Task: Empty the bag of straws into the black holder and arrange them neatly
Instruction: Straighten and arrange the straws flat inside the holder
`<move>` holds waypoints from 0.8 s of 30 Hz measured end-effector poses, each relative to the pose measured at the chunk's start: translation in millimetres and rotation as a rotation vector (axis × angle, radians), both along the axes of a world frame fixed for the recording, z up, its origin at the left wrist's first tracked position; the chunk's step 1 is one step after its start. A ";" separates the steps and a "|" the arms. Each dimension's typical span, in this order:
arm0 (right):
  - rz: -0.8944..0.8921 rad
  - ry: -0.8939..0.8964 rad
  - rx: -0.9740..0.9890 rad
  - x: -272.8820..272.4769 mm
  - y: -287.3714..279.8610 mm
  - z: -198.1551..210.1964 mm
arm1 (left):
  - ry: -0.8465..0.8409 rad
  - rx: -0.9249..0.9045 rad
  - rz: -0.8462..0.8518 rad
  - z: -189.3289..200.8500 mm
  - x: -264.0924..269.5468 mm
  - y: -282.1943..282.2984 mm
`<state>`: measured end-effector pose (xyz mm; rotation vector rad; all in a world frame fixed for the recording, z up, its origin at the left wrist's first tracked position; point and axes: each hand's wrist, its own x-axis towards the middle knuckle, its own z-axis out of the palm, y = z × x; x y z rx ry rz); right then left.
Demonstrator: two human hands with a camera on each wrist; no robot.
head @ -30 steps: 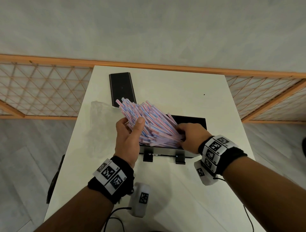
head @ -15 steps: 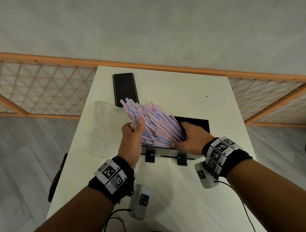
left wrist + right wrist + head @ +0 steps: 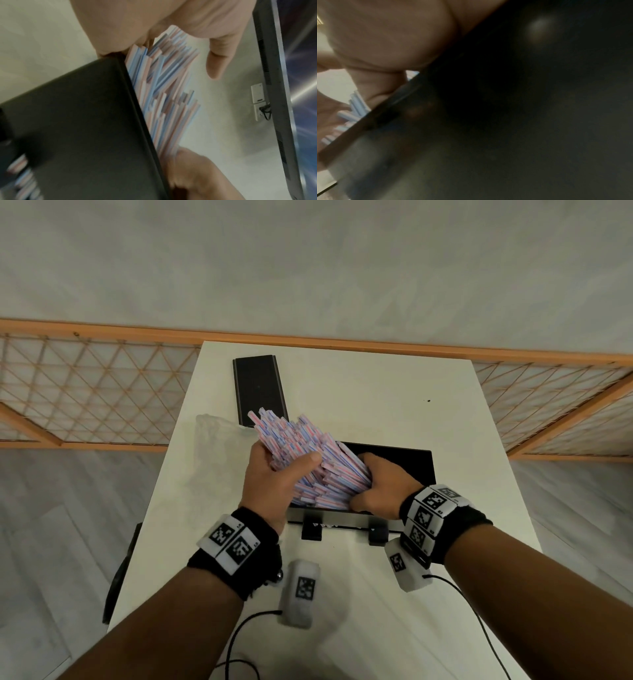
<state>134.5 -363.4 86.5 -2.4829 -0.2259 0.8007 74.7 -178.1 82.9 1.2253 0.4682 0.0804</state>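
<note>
A thick bundle of pink, blue and white straws (image 3: 301,453) slants up to the left out of the black holder (image 3: 411,463) on the white table (image 3: 359,392). My left hand (image 3: 281,463) grips the bundle near its middle, with the thumb laid across the top. My right hand (image 3: 368,479) curls round the lower straw ends inside the holder. In the left wrist view the straws (image 3: 163,88) rise past the holder's wall (image 3: 77,121). The right wrist view is mostly dark holder (image 3: 522,108), with a few straw ends (image 3: 358,104) beside my palm.
A flat black lid (image 3: 258,388) lies at the table's back left. An empty clear plastic bag (image 3: 212,440) lies along the left edge. Two small black feet (image 3: 311,530) stand at the holder's front. A wooden lattice rail (image 3: 85,392) runs behind the table.
My right hand has slid left against the lower straw ends and its thumb has come under the bundle. My left thumb has closed further over the straws. The bundle stays slanted.
</note>
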 end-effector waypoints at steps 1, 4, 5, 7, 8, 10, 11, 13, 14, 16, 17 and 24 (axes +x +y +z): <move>0.011 -0.015 -0.026 1.0 0.5 -0.7 | -0.026 -0.009 -0.028 1.8 4.8 4.4; 0.022 -0.042 -0.081 0.3 -0.3 -1.1 | -0.084 -0.015 -0.136 6.7 16.5 14.9; 0.022 -0.050 -0.078 -0.8 -0.7 -1.8 | -0.096 -0.008 -0.167 8.6 18.6 16.1; 0.034 -0.083 -0.064 -3.2 0.4 -2.9 | -0.103 0.015 -0.193 10.8 21.3 15.5; 0.038 -0.098 -0.054 -4.4 1.3 -2.9 | -0.106 0.039 -0.193 10.9 22.0 14.1; 0.019 -0.096 -0.012 -5.9 3.1 -2.3 | -0.103 0.101 -0.178 12.1 21.7 9.4; 0.006 -0.081 0.013 -6.3 3.9 -1.6 | -0.100 0.134 -0.165 12.8 21.5 6.5; -0.006 -0.070 0.065 -5.7 4.0 -1.1 | -0.103 0.192 -0.154 14.1 21.4 1.9; -0.010 -0.079 0.099 -5.4 3.5 -0.7 | -0.114 0.207 -0.154 13.9 21.6 0.2; -0.042 -0.121 0.168 -6.3 3.8 1.7 | -0.161 0.232 -0.147 15.7 21.2 -2.8; -0.059 -0.154 0.206 -7.3 4.6 3.2 | -0.197 0.243 -0.152 19.7 20.2 -4.2; -0.048 -0.374 0.236 -3.7 1.8 3.7 | -0.370 0.334 -0.090 29.3 15.0 13.6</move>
